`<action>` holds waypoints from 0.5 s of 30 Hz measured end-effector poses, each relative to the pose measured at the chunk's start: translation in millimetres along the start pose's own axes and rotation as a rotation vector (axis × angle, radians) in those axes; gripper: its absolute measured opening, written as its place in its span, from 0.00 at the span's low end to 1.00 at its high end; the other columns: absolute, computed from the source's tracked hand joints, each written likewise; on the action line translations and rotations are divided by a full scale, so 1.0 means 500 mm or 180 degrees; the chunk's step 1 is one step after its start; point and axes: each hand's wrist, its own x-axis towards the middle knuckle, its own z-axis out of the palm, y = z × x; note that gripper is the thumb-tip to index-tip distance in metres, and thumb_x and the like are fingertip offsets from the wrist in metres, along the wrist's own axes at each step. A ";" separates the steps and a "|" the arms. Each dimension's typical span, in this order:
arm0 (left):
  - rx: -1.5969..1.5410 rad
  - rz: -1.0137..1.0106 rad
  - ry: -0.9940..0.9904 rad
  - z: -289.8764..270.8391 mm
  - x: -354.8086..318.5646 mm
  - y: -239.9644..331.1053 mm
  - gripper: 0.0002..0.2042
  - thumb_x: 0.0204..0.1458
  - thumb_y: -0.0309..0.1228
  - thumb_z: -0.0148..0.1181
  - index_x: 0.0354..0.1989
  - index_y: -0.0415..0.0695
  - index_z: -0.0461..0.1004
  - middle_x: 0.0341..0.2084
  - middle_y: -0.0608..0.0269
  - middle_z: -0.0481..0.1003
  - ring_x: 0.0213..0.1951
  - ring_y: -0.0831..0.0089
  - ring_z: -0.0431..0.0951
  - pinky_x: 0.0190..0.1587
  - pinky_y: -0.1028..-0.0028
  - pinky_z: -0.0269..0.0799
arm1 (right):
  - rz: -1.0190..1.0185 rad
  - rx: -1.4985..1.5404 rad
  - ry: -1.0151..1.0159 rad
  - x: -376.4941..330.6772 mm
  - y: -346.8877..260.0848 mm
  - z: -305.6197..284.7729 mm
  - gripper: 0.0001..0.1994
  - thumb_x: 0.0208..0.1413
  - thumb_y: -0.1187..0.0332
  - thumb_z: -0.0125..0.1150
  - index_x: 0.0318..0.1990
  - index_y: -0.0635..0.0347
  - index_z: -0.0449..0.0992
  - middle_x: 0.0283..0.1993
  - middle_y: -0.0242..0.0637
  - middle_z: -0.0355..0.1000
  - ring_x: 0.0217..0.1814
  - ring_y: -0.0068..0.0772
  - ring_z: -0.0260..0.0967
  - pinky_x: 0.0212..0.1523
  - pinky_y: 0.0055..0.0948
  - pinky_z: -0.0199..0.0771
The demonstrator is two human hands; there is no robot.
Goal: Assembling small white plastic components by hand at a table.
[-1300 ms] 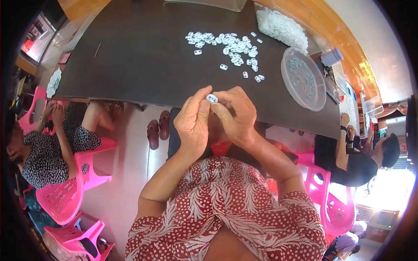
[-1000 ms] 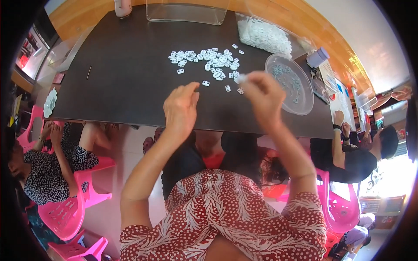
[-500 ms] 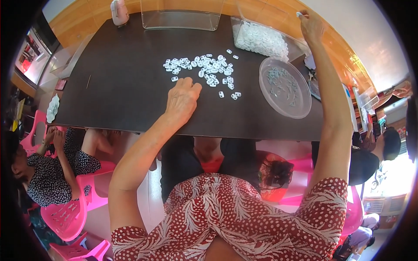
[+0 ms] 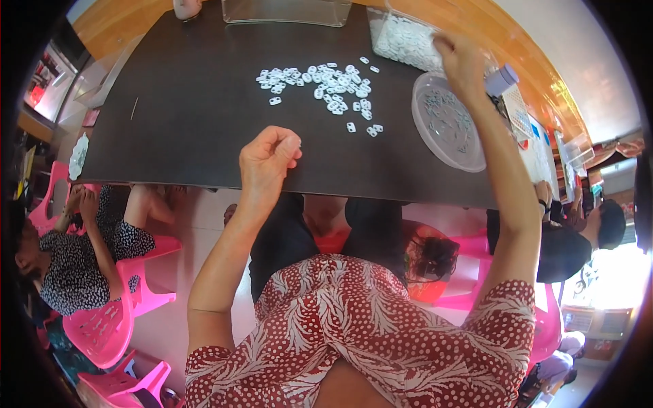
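My left hand (image 4: 270, 155) is raised over the near part of the dark table, thumb and fingertips pinched together. Whatever it holds, if anything, is too small to make out. Before it lies a loose pile of small white plastic pieces (image 4: 338, 80) with holes. My right hand (image 4: 462, 64) reaches to the far right with fingers curled together, beside a clear box (image 4: 382, 47) heaped with similar white pieces (image 4: 407, 44). No piece can be made out in its fingers. Below that forearm sits a round clear plastic tray (image 4: 423, 139) holding small greyish-green bits (image 4: 442, 115).
A clear empty-looking bin (image 4: 286, 22) stands at the table's (image 4: 183, 115) far edge, with a pink object (image 4: 187, 8) left of it. A thin stick (image 4: 135, 109) lies at left. A lilac-capped container (image 4: 501, 79) is at right. People sit on pink chairs (image 4: 102, 333) at both sides.
My left hand has drawn back from the white pile toward me, now pinched. My right hand, earlier holding a white piece farther right, has swung left to the box. The view has tilted slightly.
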 end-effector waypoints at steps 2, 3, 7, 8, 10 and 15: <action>-0.0247 -0.0048 -0.0079 0.006 -0.010 -0.004 0.06 0.55 0.30 0.54 0.31 0.39 0.73 0.20 0.69 0.71 0.19 0.87 0.66 0.20 0.88 0.59 | -0.0027 0.0869 -0.0171 -0.078 -0.045 0.044 0.07 0.47 0.69 0.57 0.33 0.56 0.79 0.33 0.43 0.74 0.38 0.46 0.71 0.38 0.37 0.70; -0.0324 -0.0070 -0.0135 0.009 -0.016 -0.005 0.06 0.55 0.29 0.54 0.31 0.39 0.73 0.20 0.69 0.72 0.19 0.87 0.66 0.20 0.88 0.59 | -0.0100 0.1263 -0.0244 -0.107 -0.078 0.065 0.06 0.46 0.70 0.58 0.32 0.57 0.79 0.33 0.42 0.74 0.38 0.45 0.70 0.38 0.36 0.70; -0.0401 -0.0006 -0.0096 0.012 -0.024 -0.017 0.05 0.54 0.28 0.55 0.32 0.39 0.73 0.21 0.68 0.72 0.20 0.87 0.67 0.20 0.87 0.60 | -0.0945 0.1237 -0.0444 -0.149 -0.182 0.147 0.05 0.44 0.75 0.60 0.31 0.61 0.77 0.31 0.41 0.73 0.36 0.41 0.69 0.37 0.34 0.69; -0.0430 -0.0042 -0.0067 0.014 -0.025 -0.016 0.05 0.54 0.27 0.55 0.32 0.39 0.73 0.21 0.68 0.72 0.20 0.87 0.68 0.21 0.87 0.61 | -0.1067 0.1247 -0.0354 -0.146 -0.200 0.162 0.06 0.42 0.77 0.57 0.30 0.60 0.77 0.29 0.41 0.72 0.35 0.43 0.68 0.36 0.37 0.68; -0.0444 -0.0002 -0.0031 0.012 -0.026 -0.019 0.05 0.54 0.27 0.55 0.33 0.39 0.73 0.21 0.67 0.72 0.20 0.86 0.68 0.21 0.87 0.61 | -0.1171 0.1279 -0.0291 -0.145 -0.214 0.180 0.09 0.38 0.78 0.55 0.30 0.59 0.76 0.26 0.41 0.69 0.33 0.45 0.66 0.35 0.39 0.67; -0.0517 0.0080 0.0001 -0.003 -0.029 -0.029 0.04 0.54 0.25 0.53 0.35 0.38 0.72 0.24 0.65 0.73 0.23 0.84 0.69 0.24 0.86 0.63 | -0.0848 0.1162 -0.0400 -0.165 -0.165 0.127 0.05 0.41 0.76 0.56 0.28 0.59 0.76 0.26 0.41 0.70 0.33 0.44 0.66 0.35 0.40 0.67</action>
